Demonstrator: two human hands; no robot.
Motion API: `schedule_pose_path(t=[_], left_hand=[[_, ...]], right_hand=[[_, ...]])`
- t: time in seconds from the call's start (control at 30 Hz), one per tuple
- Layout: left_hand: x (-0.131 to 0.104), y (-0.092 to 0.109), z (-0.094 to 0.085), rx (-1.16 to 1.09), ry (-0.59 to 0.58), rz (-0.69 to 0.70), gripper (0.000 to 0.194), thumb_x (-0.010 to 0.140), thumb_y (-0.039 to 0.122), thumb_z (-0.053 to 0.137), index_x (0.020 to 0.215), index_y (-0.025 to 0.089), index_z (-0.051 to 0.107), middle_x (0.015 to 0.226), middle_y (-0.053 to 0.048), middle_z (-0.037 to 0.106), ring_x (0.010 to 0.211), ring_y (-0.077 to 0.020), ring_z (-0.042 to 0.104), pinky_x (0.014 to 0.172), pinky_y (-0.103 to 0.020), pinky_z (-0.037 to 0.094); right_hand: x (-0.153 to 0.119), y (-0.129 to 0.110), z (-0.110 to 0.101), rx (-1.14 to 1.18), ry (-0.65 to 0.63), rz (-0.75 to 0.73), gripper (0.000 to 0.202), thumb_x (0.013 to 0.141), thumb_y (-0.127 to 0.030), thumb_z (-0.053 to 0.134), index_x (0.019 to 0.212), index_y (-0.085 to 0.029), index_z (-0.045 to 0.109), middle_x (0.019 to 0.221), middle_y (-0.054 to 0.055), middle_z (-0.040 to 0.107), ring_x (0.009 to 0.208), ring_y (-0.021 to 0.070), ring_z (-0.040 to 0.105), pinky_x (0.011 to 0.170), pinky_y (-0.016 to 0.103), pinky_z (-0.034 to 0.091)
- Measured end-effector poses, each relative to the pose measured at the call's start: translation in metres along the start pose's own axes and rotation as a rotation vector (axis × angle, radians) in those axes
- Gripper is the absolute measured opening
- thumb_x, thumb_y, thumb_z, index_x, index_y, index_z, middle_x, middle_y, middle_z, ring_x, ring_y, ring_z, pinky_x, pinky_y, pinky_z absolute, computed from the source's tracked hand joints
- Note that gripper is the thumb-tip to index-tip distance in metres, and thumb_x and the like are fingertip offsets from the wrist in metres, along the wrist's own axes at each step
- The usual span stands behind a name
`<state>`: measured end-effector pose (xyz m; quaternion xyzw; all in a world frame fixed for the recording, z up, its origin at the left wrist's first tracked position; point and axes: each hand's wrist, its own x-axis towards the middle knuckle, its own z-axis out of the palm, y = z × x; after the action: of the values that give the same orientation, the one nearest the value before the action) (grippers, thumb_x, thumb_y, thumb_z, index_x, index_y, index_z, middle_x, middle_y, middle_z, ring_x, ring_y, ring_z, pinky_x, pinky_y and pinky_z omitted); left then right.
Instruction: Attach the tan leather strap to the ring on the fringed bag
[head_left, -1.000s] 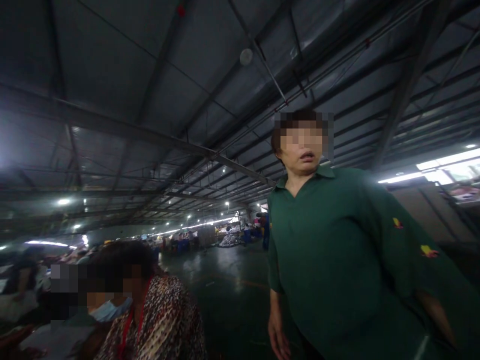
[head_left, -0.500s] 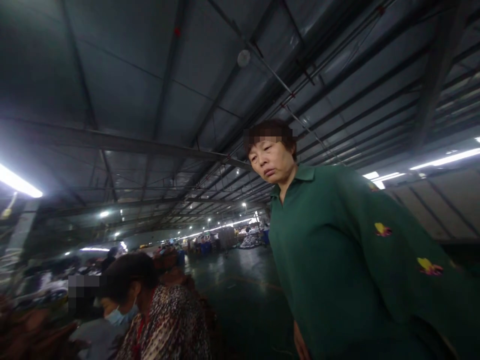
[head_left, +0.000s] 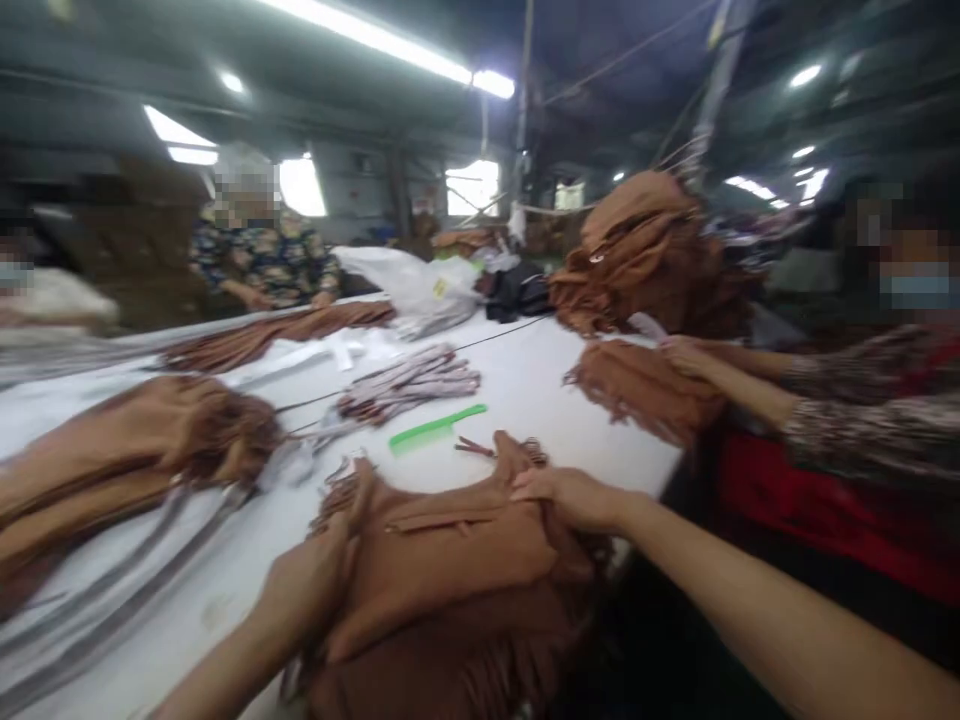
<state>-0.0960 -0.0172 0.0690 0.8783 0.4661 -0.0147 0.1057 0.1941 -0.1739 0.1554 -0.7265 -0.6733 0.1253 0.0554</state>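
Brown fringed cloth (head_left: 457,560) lies under both flat, open hands, left hand (head_left: 307,585); right hand (head_left: 570,495); no writing legible.

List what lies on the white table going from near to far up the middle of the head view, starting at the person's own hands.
Left hand and right hand on the brown fringed cloth → green comb → bundle of striped strips → white plastic bag at the far edge of the table.

Both forearms showing bare up to frame edge, no sleeves, no gloves. Left hand (head_left: 304,585) & right hand (head_left: 574,497) wearing no rings or watch as far as blur is letting me tell. Nothing else of body showing.
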Motion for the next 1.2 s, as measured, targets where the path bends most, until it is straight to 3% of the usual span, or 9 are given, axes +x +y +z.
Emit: schedule_pose_path(t=[0.1, 0.2, 0.27, 0.4, 0.57, 0.77, 0.93, 1.1, 1.2], left_hand=[[-0.007, -0.026, 0.019, -0.092, 0.022, -0.119, 0.023, 0.094, 0.028, 0.032, 0.102, 0.014, 0.048, 0.087, -0.009, 0.065, 0.082, -0.0242, 0.064, 0.073, -0.036, 0.047], [0.001, -0.023, 0.044, -0.272, 0.175, -0.107, 0.024, 0.093, 0.031, 0.03, 0.099, 0.019, 0.049, 0.087, -0.007, 0.066, 0.083, -0.0232, 0.064, 0.071, -0.032, 0.045], [0.003, -0.021, 0.055, -0.385, 0.246, -0.068, 0.025, 0.092, 0.035, 0.032, 0.098, 0.021, 0.053, 0.085, -0.005, 0.066, 0.08, -0.0213, 0.063, 0.07, -0.03, 0.044], [0.0, -0.025, 0.045, -0.62, 0.302, -0.022, 0.028, 0.087, 0.043, 0.043, 0.089, 0.021, 0.061, 0.084, -0.003, 0.067, 0.079, -0.0193, 0.061, 0.072, -0.028, 0.044], [0.029, -0.043, -0.002, -1.072, 0.37, -0.401, 0.051, 0.078, 0.061, 0.047, 0.089, 0.013, 0.062, 0.088, -0.009, 0.067, 0.081, -0.0231, 0.061, 0.067, -0.03, 0.046], [0.094, -0.02, -0.03, -1.212, -0.096, -0.304, 0.055, 0.075, 0.064, 0.043, 0.08, 0.012, 0.061, 0.082, -0.012, 0.068, 0.07, -0.0206, 0.062, 0.062, -0.029, 0.045], [0.109, 0.018, -0.028, -1.054, -0.202, -0.213, 0.032, 0.072, 0.04, 0.051, 0.054, 0.014, 0.056, 0.057, -0.008, 0.061, 0.051, -0.0179, 0.055, 0.05, -0.027, 0.039], [0.095, 0.024, -0.004, -0.768, -0.006, -0.223, 0.024, 0.074, 0.024, 0.05, 0.052, 0.018, 0.049, 0.05, -0.001, 0.049, 0.05, -0.0139, 0.043, 0.051, -0.025, 0.026], [0.088, 0.022, 0.018, -0.672, 0.126, -0.27, 0.025, 0.083, 0.026, 0.04, 0.06, 0.019, 0.048, 0.06, -0.002, 0.053, 0.06, -0.016, 0.046, 0.057, -0.026, 0.028]], right_hand=[[0.059, 0.003, 0.012, -0.001, -0.126, -0.108, 0.027, 0.084, -0.011, 0.048, 0.095, -0.021, 0.07, 0.102, 0.004, 0.067, 0.096, 0.0187, 0.061, 0.085, 0.03, 0.045], [0.111, -0.007, 0.006, -0.122, -0.015, -0.055, 0.027, 0.086, -0.022, 0.044, 0.096, -0.022, 0.069, 0.098, 0.007, 0.068, 0.091, 0.0226, 0.062, 0.075, 0.03, 0.043], [0.146, -0.03, 0.016, -0.058, 0.014, -0.103, 0.029, 0.09, -0.033, 0.042, 0.094, -0.02, 0.067, 0.098, 0.008, 0.067, 0.09, 0.0224, 0.061, 0.072, 0.028, 0.042], [0.193, -0.084, 0.068, 0.239, -0.254, -0.191, 0.041, 0.08, -0.052, 0.053, 0.094, -0.014, 0.064, 0.097, 0.011, 0.066, 0.082, 0.0228, 0.06, 0.065, 0.027, 0.04], [0.195, -0.094, 0.109, 0.564, -0.269, -0.11, 0.039, 0.07, -0.043, 0.064, 0.097, -0.015, 0.059, 0.095, 0.007, 0.064, 0.082, 0.0205, 0.058, 0.064, 0.025, 0.038], [0.169, -0.1, 0.108, 0.413, -0.046, -0.286, 0.027, 0.072, -0.026, 0.056, 0.097, -0.017, 0.051, 0.091, 0.006, 0.063, 0.082, 0.0218, 0.058, 0.071, 0.029, 0.038], [0.142, -0.114, 0.109, 0.252, 0.042, -0.374, 0.027, 0.074, -0.026, 0.049, 0.1, -0.015, 0.052, 0.097, 0.011, 0.063, 0.085, 0.0273, 0.059, 0.071, 0.035, 0.041], [0.166, -0.077, 0.072, 0.232, -0.471, -0.583, 0.018, 0.081, -0.029, 0.054, 0.085, -0.015, 0.064, 0.077, 0.003, 0.066, 0.067, 0.0152, 0.06, 0.058, 0.022, 0.041], [0.218, -0.034, 0.044, 0.057, -0.177, -0.303, 0.022, 0.087, -0.024, 0.048, 0.08, -0.014, 0.066, 0.078, 0.002, 0.065, 0.072, 0.0135, 0.059, 0.065, 0.022, 0.043]])
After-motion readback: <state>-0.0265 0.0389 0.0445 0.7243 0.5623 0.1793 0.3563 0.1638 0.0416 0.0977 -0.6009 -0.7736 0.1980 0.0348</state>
